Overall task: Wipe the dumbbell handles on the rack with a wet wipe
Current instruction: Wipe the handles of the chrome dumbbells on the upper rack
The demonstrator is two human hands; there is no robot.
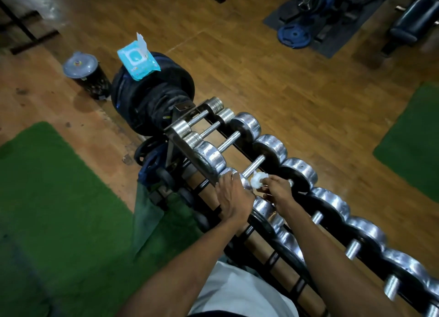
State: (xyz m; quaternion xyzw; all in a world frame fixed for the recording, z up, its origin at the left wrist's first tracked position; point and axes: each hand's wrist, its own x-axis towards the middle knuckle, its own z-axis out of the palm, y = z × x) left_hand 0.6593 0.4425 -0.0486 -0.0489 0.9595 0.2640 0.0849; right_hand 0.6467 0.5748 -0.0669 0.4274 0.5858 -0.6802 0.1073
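Closest in, the left hand (pixel 234 195) sits curled over the near chrome head of a steel dumbbell (pixel 298 174) on the long black metal rack (pixel 190 155). My guess is that's to stop it rolling while the handle gets scrubbed. Just beside it, the right hand (pixel 276 186) has its fingers (pixel 267 180) pinched around a scrunched white wet wipe (pixel 258 179), which is pressed right at the handle. The handle itself is mostly buried under wipe and knuckles, so can't tell how much of it is covered.

Further along, the smaller dumbbells' bare handles (pixel 229 140) lie open to reach. Past the rack's end, the light blue wipes packet (pixel 137 58) rests on a stack of black weight plates (pixel 152 93) with its flap up, handy for grabbing another. The rack's near end runs out of frame, and the lower shelf is too dark to read.
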